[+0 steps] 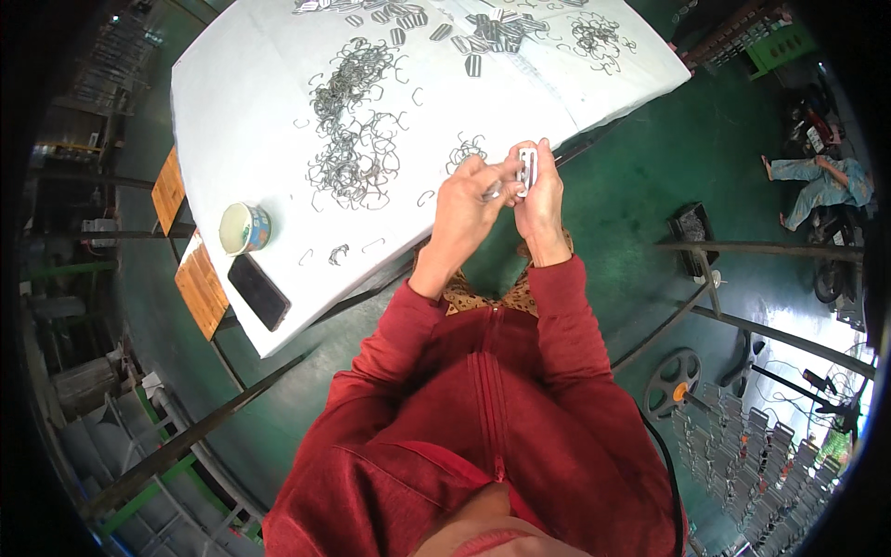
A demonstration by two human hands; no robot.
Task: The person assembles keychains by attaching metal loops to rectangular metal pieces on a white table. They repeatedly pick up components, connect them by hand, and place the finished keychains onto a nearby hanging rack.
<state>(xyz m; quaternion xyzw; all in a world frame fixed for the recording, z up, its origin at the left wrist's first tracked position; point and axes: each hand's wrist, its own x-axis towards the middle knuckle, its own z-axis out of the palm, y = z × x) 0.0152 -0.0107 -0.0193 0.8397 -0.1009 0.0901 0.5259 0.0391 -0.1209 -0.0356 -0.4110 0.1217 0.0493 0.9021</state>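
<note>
In my right hand (541,206) is a small slotted metal plate (528,173), held upright between thumb and fingers just off the table's near edge. My left hand (461,212) is closed in a pinch right beside the plate. Something small and shiny shows at its fingertips, too small and blurred to name. A little heap of bent wire hooks (467,151) lies on the white-covered table (473,107) just beyond my left hand. Farther left spreads a much larger pile of wire hooks (353,139).
Several slotted plates (501,34) lie scattered along the far side, near another hook pile (599,39). A paper cup (258,228) and a black phone (259,291) sit at the table's left corner. On the right, a person (821,181) sits by motorbikes, beyond a metal rail (770,250).
</note>
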